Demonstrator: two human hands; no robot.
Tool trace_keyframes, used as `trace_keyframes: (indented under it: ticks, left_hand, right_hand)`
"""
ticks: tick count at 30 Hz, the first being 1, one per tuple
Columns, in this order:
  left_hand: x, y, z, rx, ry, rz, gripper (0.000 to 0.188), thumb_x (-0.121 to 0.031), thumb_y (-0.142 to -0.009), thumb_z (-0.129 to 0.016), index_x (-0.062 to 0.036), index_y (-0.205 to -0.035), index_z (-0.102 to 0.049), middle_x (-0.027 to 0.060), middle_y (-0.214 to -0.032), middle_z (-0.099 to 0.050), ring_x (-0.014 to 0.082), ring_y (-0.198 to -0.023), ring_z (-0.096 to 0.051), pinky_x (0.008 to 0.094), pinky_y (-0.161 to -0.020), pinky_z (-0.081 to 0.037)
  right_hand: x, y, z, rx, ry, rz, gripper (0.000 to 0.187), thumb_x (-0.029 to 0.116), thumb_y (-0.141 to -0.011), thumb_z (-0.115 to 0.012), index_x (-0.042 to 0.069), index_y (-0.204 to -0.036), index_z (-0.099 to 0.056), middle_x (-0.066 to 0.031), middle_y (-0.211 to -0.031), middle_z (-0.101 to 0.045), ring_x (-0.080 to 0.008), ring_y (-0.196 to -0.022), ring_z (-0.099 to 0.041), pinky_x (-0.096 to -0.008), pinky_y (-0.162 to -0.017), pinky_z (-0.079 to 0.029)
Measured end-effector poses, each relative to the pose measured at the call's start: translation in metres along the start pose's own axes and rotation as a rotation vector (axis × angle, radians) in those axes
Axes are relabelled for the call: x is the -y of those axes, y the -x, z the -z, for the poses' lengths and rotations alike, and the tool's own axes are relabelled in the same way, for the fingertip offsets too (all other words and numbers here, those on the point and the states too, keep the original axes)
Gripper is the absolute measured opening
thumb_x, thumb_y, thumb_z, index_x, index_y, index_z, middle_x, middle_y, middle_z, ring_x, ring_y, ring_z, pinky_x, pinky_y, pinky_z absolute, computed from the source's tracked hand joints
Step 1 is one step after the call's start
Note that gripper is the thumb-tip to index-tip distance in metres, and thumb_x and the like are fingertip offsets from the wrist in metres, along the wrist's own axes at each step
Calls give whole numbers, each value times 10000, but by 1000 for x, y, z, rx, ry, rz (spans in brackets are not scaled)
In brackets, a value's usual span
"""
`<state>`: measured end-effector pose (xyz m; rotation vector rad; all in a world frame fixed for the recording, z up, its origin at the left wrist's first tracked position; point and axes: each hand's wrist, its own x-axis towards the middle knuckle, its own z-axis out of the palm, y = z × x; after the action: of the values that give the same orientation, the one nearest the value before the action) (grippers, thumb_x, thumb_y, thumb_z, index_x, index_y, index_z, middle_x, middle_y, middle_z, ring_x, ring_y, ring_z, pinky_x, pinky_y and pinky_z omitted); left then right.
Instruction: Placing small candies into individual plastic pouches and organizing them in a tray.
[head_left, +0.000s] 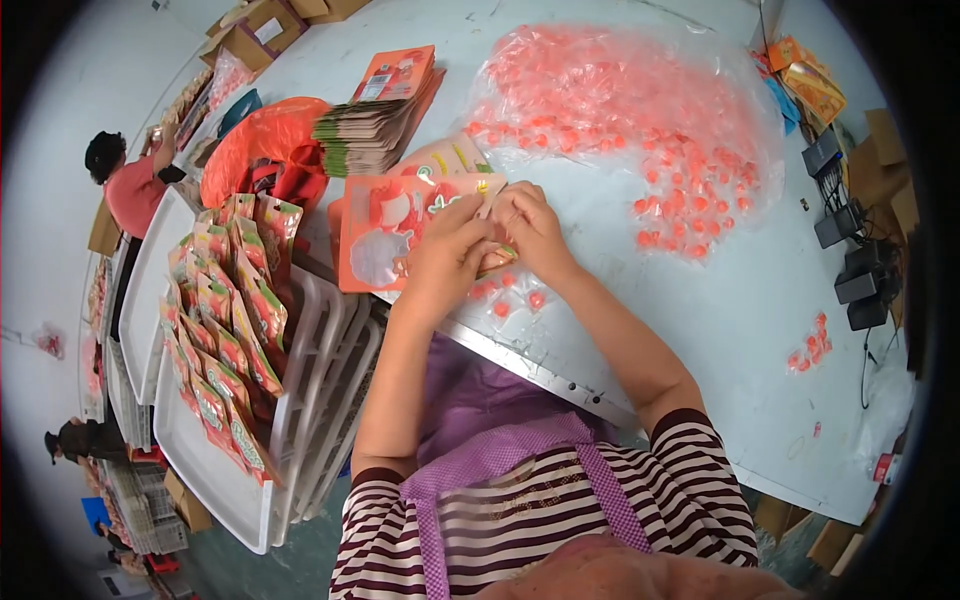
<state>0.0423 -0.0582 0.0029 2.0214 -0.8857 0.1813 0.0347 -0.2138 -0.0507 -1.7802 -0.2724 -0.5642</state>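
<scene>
A flat red pouch (372, 212) with a pale clear window lies at the table's near edge, in front of me. My left hand (443, 250) is closed on its right part, fingers curled over it. My right hand (532, 228) is closed at the pouch's right edge, its fingers bent and pinched close to my left fingers. What lies between the fingertips is partly hidden. Below my hands, a few small red pieces in clear wrappers (502, 308) rest on the table. Another pouch (455, 155) shows just behind the held one.
A large clear bag (640, 95) spills many wrapped red pieces across the table's far side. Stacked pouches (385, 115) stand beside a red plastic bag (245, 150). At left, filled pouches sit in stacked white trays (255, 535). Black adapters (838, 225) line the right edge. Another person (135, 195) works behind.
</scene>
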Motion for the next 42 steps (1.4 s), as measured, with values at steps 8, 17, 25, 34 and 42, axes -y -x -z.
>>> trace_keyframes:
  ticks: [8,17,25,34,42]
  left_hand:
    - [3,-8,-14,108,-108,-142,179,70,-706,-604,-30,-852,-579,179,-1250,-481,350,-1124,-473,391,-940,-385]
    - [9,-5,-15,-5,56,-86,109,4,-746,-608,-38,-845,-589,196,-1271,-479,349,-1163,-449,392,-967,-363]
    - [6,-9,-5,-146,361,79,78,19,-780,-585,-22,-845,-574,211,-1277,-480,291,-1214,-438,342,-967,-364]
    - [4,-3,27,-294,623,28,114,87,-807,-511,-12,-861,-525,192,-1301,-463,269,-1213,-440,355,-950,-388]
    - [-2,28,63,-389,451,-63,84,55,-818,-542,-14,-836,-497,245,-1336,-401,301,-1251,-397,391,-1008,-335]
  right_hand:
    - [-9,-3,2,-126,22,-27,495,396,-945,-358,28,-1275,-372,-169,-1302,-368,-298,-1217,-321,-389,-1026,-231]
    - [41,-15,13,-52,-344,52,663,506,-928,-317,3,-1359,-280,-218,-1430,-227,-321,-1349,-171,-405,-1084,-138]
    - [28,-18,36,265,320,299,508,486,-917,-365,57,-1146,-514,-105,-1221,-505,-243,-1216,-399,-411,-1061,-191]
    - [35,-25,45,71,11,3,592,533,-850,-445,74,-1222,-496,-110,-1254,-475,-262,-1222,-359,-396,-1012,-243]
    - [12,7,13,617,722,8,698,529,-730,-615,199,-1315,-425,-135,-1403,-311,-363,-1291,-258,-595,-1007,-177]
